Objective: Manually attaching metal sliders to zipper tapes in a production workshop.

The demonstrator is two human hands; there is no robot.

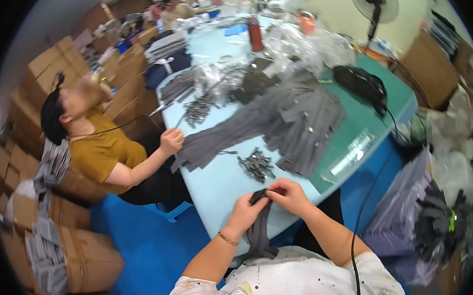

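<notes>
My left hand (246, 211) is closed on the end of a dark grey fabric strip (260, 234) at the table's near edge. My right hand (288, 196) pinches the same end from the other side, with the fingertips of both hands nearly meeting. From there the strip hangs down toward my lap. Just beyond my hands lies a small heap of dark metal pieces (256, 165), too small to name. Many grey fabric strips (306, 129) fan out across the table behind that heap.
A co-worker in a mustard shirt (111, 155) sits at the left edge, a hand by the strips. Farther back are another metal heap (199, 109), clear plastic bags (300, 44) and a red bottle (254, 34). Cartons (88, 256) stand left; a black cable (357, 232) crosses my right arm.
</notes>
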